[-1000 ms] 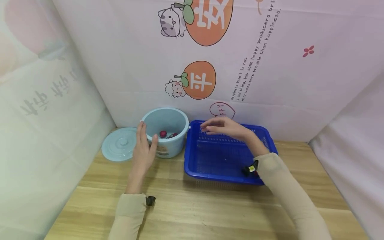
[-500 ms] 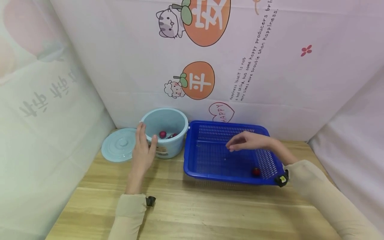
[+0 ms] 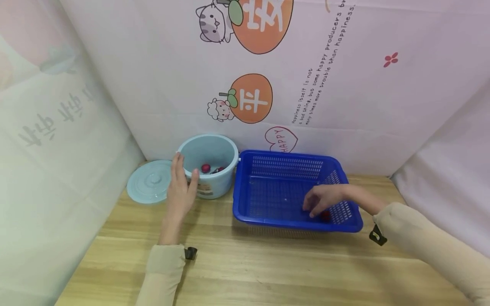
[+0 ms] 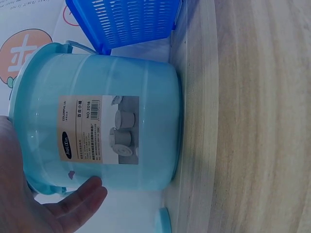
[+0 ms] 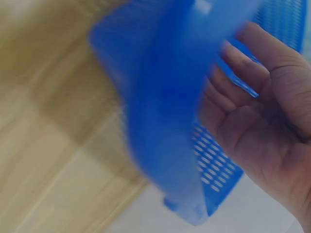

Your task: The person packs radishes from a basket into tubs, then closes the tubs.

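My left hand (image 3: 180, 191) rests with extended fingers against the left side of the light blue bucket (image 3: 216, 187). In the left wrist view the bucket's paper label (image 4: 99, 129) shows beside the hand. A red round object (image 3: 206, 168) and some small dark-and-red pieces (image 3: 217, 170) lie inside the bucket. Over the right part of the blue plastic basket (image 3: 268, 221), my right hand (image 3: 325, 197) reaches down with loosely bent fingers, nothing visible in them. Just behind it, partly hidden, is another small red object (image 3: 325, 215) on the basket floor.
A light blue lid (image 3: 149, 182) lies left of the bucket. Bucket and basket stand side by side on a wooden table (image 3: 245, 267), close to the printed cloth wall (image 3: 329, 93) at the back. Pale cloth hangs on both sides.
My right hand has moved right from beside the bucket and down into the basket, towards the red object. The left hand stays at the bucket.
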`<state>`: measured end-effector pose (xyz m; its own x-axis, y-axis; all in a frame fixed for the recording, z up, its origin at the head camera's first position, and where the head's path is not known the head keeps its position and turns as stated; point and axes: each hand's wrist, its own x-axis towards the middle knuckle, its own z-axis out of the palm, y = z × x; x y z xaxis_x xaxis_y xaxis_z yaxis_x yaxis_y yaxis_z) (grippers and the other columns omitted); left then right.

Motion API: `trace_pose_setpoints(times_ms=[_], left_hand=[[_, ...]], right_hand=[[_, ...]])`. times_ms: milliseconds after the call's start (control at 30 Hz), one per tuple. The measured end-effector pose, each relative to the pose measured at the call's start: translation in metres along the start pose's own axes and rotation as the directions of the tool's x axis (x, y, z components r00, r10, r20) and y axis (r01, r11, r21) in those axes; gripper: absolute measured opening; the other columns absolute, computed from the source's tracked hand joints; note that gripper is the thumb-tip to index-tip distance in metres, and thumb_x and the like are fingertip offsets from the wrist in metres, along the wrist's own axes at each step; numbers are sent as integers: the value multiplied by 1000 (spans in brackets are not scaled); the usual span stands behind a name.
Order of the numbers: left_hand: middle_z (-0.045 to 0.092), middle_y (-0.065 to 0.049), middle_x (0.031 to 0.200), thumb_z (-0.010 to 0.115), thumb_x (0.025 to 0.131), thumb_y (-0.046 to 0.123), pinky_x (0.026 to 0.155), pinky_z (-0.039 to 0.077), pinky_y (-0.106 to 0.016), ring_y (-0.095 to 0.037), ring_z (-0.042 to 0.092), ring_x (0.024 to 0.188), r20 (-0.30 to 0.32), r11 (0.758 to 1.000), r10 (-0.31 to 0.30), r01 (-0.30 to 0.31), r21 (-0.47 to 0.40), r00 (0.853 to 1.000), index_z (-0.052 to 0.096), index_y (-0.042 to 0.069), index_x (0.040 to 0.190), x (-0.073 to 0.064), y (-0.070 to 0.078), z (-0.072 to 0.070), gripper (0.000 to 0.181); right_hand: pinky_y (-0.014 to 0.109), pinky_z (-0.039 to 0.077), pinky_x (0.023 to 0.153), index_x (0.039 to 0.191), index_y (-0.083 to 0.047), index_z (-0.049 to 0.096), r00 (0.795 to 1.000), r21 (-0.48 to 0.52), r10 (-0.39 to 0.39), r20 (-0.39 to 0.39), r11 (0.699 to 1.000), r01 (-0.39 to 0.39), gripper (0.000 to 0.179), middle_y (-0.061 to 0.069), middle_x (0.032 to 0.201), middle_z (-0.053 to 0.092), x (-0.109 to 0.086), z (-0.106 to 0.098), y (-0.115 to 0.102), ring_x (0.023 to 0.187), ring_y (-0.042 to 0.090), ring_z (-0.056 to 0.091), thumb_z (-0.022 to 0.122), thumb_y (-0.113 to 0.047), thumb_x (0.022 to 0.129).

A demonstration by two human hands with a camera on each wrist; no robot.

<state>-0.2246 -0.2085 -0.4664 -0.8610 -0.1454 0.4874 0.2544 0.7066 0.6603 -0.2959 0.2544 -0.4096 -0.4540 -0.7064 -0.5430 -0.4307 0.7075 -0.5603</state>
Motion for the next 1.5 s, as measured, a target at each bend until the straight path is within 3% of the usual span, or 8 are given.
trace_pose_setpoints(times_ms=[200,400,567,767,1133,1300,1500], left_hand=[[12,-6,176,38,113,49,67,53,-58,-50,58,125,-1,1000,12,-12,5,1000,17,9,169,2,-2,-2,72],[13,-6,176,38,113,48,74,53,-62,-49,57,127,-5,1000,12,-12,9,1000,20,6,168,3,-4,-2,72],[12,-6,176,38,113,48,77,53,-63,-49,55,129,-4,1000,14,-14,1,1000,18,7,169,3,-5,0,72],[12,-7,176,39,113,48,77,54,-63,-48,54,132,0,1000,12,-12,0,1000,19,7,168,2,-4,0,72],[13,-7,176,39,113,48,70,54,-59,-48,57,127,0,1000,10,-10,7,1000,19,7,168,0,-4,0,72],[12,-6,176,40,113,48,69,53,-58,-48,59,123,11,1000,-5,5,4,1000,19,7,168,0,-1,0,72],[13,-5,176,42,113,46,66,52,-57,-48,62,115,1,1000,-4,4,4,1000,22,5,167,1,0,-1,71]], right_hand=[[38,57,89,115,-6,75,997,-147,71,38,987,-65,28,3,112,73,-8,8,-5,105,20,67,83,-15,91],[38,53,88,107,-12,76,994,-310,98,46,948,-79,26,1,111,62,-16,11,-4,101,19,58,85,-8,83],[34,49,83,97,-17,76,996,-347,85,21,935,-73,28,-1,103,56,-17,16,2,93,14,51,85,0,77],[32,51,81,90,-15,75,1000,-369,29,-8,929,-30,24,-6,97,62,-15,19,7,92,14,57,83,4,81],[29,55,79,96,-13,76,999,-337,-19,-39,942,4,18,-7,95,71,-13,14,10,89,11,64,84,-1,84],[31,57,79,105,-10,79,993,-287,-75,-90,957,46,17,-4,101,75,-20,1,5,92,15,69,83,-9,88],[31,59,87,122,-8,77,972,-12,-102,-214,995,102,26,5,115,75,-35,-28,-12,103,19,72,77,-16,97]])
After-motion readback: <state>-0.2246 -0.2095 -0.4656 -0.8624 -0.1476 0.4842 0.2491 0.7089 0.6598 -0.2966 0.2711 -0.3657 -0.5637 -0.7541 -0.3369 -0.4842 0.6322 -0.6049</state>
